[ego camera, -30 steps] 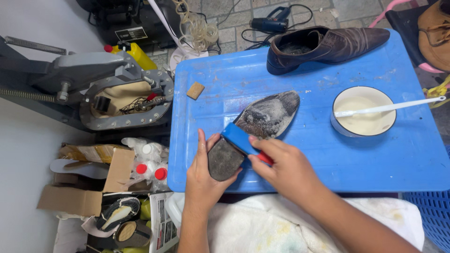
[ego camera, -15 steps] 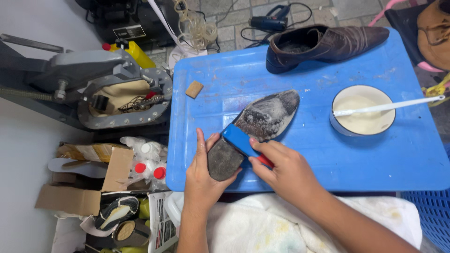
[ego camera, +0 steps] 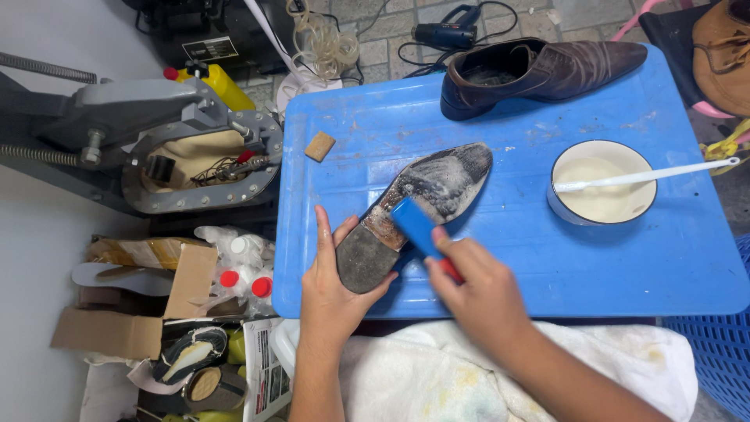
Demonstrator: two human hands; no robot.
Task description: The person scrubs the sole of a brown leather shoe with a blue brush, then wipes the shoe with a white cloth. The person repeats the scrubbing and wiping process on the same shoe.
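Two hands work over the blue counter in front of you, and everything else lies around them. Far to your left a grey metal press stands on the floor with a yellow bottle just behind it, and below that a torn cardboard box lies beside a cluster of red-capped bottles. On the counter's near left edge your left hand cups the heel of the upturned shoe, its fingers grasping that end from the side with the thumb at the other edge. The shoe lies sole up, slanting from the near left toward the far right, its sole grey and smeared with white. A small tan block lies apart from it near the counter's far left corner. Your right hand is clenched around a brush with a blue head and red handle, and the head rests on the sole's middle. Farther right, a brown leather shoe stands upright along the far edge, and a white bowl of cream-coloured paste holds a white stick pointing right.
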